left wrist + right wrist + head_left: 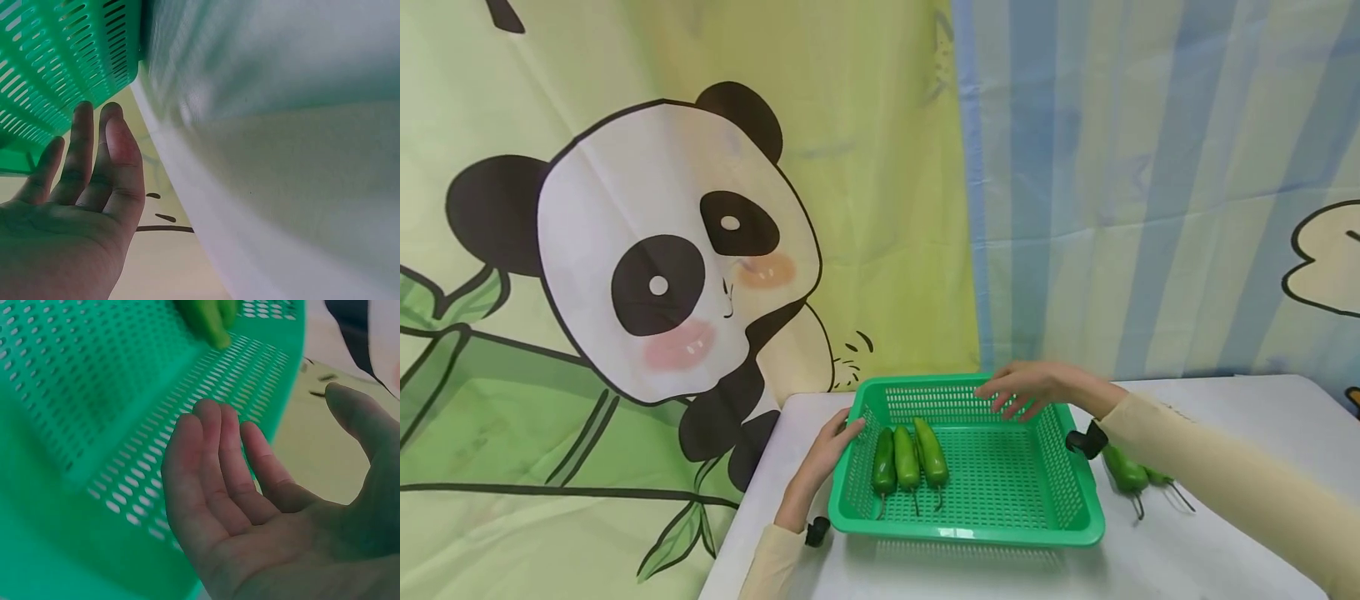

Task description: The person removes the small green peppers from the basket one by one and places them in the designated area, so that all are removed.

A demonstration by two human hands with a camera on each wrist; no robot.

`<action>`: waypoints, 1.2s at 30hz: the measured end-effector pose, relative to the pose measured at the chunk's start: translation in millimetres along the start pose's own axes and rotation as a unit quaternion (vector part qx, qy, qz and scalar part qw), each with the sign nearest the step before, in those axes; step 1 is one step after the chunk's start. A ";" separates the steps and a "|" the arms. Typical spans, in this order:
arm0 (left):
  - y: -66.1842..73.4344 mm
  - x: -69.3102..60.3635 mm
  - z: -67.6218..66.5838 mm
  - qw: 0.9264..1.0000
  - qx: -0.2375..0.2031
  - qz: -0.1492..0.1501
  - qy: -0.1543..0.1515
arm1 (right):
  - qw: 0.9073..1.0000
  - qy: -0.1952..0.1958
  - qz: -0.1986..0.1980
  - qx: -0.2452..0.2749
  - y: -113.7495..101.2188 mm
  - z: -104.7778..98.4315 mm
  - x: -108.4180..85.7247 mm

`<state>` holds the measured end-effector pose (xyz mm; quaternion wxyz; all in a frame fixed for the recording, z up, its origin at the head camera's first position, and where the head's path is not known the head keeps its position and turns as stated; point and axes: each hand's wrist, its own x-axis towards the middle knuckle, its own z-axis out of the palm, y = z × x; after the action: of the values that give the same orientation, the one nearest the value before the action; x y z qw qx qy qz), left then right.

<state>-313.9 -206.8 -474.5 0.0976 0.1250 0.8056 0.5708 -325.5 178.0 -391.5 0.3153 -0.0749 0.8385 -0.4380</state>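
A green plastic basket [966, 533] stands on the white table, and green chili peppers [931, 454] lie side by side along its left part with their stems toward me. At the basket's left rim is my left hand [831, 446], its thumb on the rim; in the left wrist view its fingers [78, 162] extend beside the outer wall. My right hand [1026, 387] is over the back right of the basket with nothing in it. In the right wrist view its fingers [212, 462] are gently bent and apart from the thumb.
More green peppers [1126, 473] lie on the white table [1240, 417] right of the basket, partly hidden behind my right sleeve. A curtain with a printed panda [647, 183] hangs behind the table, and a blue striped one [1075, 167] hangs at the right.
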 end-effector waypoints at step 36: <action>1.0 -1.3 2.5 1.000 0.021 0.008 0.012 | 0.989 0.066 0.048 -0.120 -18.6 106.5 78.7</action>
<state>-311.8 -204.6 -474.3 0.0808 0.1264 0.8175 0.5560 -327.2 61.9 -457.9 0.2685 -0.0428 0.9065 -0.3230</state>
